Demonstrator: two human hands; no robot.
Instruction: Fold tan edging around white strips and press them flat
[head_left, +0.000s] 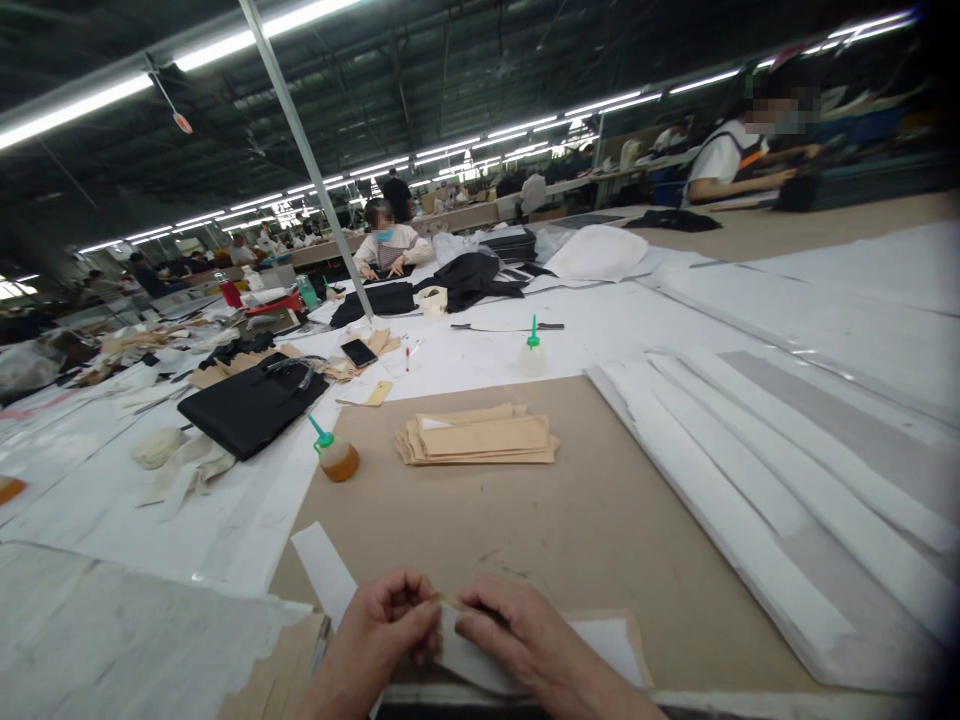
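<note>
At the near edge of the brown work board [570,530], my left hand [394,625] pinches the left end of a white piece with a tan edge [469,655]. Fingers of my right hand [510,625] close on the same piece, just to the right of the left fingertips. Another white piece with a tan border [611,645] lies flat beneath and beside my right forearm. A white strip [326,570] extends up and left from behind my left hand. Farther forward on the board rests a stack of folded tan pieces [480,437].
A glue bottle [339,458] with a green nozzle stands left of the stack; another bottle [533,350] stands behind. Long white sheets [720,500] lie at right. A black bag [251,405] and phone [359,353] are at left. A masked person [390,245] works across the table.
</note>
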